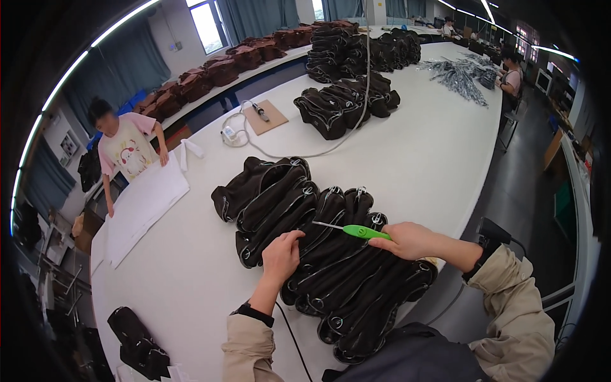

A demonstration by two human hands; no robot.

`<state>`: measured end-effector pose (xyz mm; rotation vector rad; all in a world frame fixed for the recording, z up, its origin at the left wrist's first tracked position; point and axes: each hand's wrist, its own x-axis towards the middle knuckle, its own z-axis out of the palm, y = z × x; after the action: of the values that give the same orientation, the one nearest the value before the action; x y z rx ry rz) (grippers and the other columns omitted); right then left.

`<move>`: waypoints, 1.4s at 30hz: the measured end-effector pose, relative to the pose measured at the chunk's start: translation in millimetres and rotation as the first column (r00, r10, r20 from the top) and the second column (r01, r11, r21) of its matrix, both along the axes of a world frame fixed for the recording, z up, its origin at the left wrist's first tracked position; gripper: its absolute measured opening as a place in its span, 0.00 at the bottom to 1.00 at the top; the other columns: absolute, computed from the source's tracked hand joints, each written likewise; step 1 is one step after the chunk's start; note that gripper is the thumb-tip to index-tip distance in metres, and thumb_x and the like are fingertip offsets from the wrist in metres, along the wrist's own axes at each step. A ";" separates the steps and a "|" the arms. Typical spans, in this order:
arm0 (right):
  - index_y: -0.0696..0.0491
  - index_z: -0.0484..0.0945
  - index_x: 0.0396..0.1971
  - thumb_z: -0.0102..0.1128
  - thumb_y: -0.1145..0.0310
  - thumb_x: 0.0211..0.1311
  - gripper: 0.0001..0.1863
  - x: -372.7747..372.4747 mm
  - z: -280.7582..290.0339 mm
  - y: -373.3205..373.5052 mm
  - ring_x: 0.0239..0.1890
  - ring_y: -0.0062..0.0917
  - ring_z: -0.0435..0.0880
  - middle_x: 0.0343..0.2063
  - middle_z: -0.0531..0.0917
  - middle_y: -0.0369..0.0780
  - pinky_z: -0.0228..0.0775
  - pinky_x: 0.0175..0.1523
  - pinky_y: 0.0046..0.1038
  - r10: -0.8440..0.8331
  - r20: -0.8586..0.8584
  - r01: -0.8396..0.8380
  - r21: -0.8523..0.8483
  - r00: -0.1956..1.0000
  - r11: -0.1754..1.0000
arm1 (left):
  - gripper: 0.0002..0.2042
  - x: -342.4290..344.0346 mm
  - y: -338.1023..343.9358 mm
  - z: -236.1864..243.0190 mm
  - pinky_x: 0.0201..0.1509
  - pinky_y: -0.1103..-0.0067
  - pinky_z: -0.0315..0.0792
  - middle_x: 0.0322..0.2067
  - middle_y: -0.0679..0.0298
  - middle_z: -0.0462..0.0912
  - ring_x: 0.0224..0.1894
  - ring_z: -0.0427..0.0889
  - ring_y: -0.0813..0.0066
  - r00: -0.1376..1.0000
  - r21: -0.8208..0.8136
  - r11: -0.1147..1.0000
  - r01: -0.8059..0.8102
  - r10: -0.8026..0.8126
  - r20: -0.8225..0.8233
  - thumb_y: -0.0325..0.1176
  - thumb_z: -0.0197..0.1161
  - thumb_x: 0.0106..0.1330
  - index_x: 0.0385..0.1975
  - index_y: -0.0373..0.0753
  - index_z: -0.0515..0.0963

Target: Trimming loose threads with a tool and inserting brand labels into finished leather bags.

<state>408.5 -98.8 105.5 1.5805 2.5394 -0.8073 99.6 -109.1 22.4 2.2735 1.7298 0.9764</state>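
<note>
My right hand (410, 240) is wrapped round the green handle of a slim tool (365, 232). Its thin metal shaft points left, over a row of black zippered pouches (331, 261) packed side by side on the white table. My left hand (282, 256) lies against the pouches just left of the tool tip, thumb and fingertips pinched together. What sits between those fingertips is too small to make out. Silvery zipper teeth and pullers show along the pouches' edges.
More black pouches (344, 105) are piled farther up the table (433, 153), near a cable, a brown board (265, 117) and silvery strips (458, 76). At left, a person (130, 143) handles white sheets (149, 207). Black items (137, 344) lie at the near left.
</note>
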 end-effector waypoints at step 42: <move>0.60 0.73 0.31 0.39 0.37 0.66 0.35 -7.2 5.5 3.3 0.32 0.47 0.80 0.24 0.79 0.52 0.70 0.40 0.40 -0.071 -0.018 0.070 -0.046 0.997 0.997 | 0.08 0.4 11.2 -11.2 0.45 0.67 0.73 0.47 0.62 0.79 0.41 0.80 0.56 0.984 -0.083 0.996 -0.031 0.045 0.175 0.27 0.51 0.60 0.30 0.45 0.78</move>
<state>401.2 -95.5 111.0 1.6650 2.4730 -0.8848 100.0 -97.9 11.2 2.0448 1.7111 1.0606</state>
